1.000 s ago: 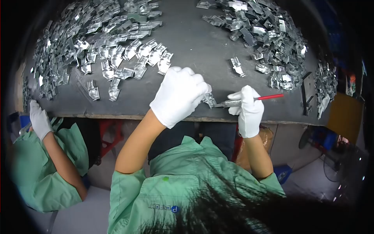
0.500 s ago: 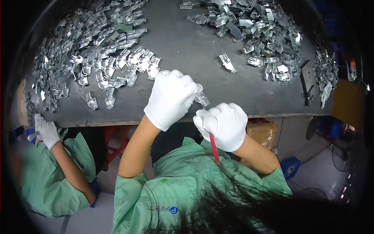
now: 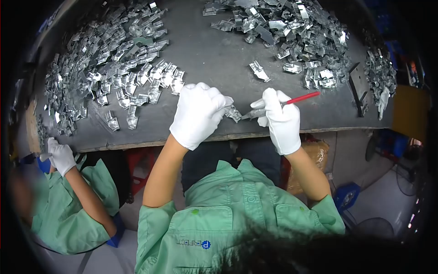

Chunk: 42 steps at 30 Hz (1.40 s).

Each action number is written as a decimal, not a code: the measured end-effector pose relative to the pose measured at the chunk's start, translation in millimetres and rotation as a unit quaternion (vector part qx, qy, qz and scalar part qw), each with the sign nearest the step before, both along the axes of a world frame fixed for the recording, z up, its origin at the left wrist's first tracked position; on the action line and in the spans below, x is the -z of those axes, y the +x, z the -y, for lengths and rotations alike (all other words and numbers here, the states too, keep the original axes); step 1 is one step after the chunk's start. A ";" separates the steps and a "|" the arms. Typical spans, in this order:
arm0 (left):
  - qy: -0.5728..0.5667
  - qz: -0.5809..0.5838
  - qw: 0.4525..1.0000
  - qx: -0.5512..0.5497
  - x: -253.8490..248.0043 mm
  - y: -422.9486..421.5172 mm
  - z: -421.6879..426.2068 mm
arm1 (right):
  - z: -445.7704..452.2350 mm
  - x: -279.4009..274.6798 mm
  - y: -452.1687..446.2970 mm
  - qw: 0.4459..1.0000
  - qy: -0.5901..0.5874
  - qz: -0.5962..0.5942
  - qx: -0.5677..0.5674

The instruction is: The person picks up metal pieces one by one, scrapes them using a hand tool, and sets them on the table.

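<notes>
My left hand (image 3: 199, 114), in a white glove, is closed and pinches a small shiny bent metal piece (image 3: 234, 114) above the table's front edge. Just to its right, my right hand (image 3: 280, 119), gloved too, grips a slim tool with a red handle (image 3: 302, 97). The handle sticks out up and to the right. The tool's narrow grey tip points left and reaches close to the metal piece; whether they touch I cannot tell. One similar loose piece (image 3: 259, 71) lies on the dark table beyond my hands.
Many like pieces are heaped at the left (image 3: 114, 68) and at the back right (image 3: 301, 32) of the dark table (image 3: 196, 50). A dark flat bracket (image 3: 359, 89) lies at the right. A co-worker's gloved hand (image 3: 61, 156) is at the left edge.
My right hand has turned and lifted, so the red handle, earlier pointing down towards my body, now points up and right. My left hand has stayed about where it was with the metal piece.
</notes>
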<state>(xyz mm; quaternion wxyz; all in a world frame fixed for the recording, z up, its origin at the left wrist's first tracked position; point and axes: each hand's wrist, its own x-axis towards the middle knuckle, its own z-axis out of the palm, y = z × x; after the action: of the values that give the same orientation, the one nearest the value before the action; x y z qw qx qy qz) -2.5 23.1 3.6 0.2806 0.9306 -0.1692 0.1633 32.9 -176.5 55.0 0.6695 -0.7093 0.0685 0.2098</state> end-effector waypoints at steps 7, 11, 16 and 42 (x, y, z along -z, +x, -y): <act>0.013 -0.008 1.000 0.001 -2.9 1.0 0.2 | -4.6 12.9 -0.6 0.982 -0.100 0.137 -0.085; 0.009 0.002 1.000 0.006 0.8 1.5 -1.0 | -12.6 -14.9 -8.2 0.642 -0.398 0.536 -0.378; 0.004 0.008 1.000 0.004 -0.5 2.1 -0.4 | -22.6 3.0 -31.4 0.613 -0.353 0.659 -0.255; 0.020 -0.016 1.000 0.010 -0.4 1.2 0.8 | -13.3 -0.9 -26.1 0.633 -0.339 0.613 -0.330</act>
<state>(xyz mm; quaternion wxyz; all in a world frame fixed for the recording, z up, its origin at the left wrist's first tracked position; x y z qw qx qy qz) -1.3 22.3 4.0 0.2662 0.9366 -0.1778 0.1422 6.8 -163.3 56.0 0.1567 -0.8271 -0.5296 -0.1041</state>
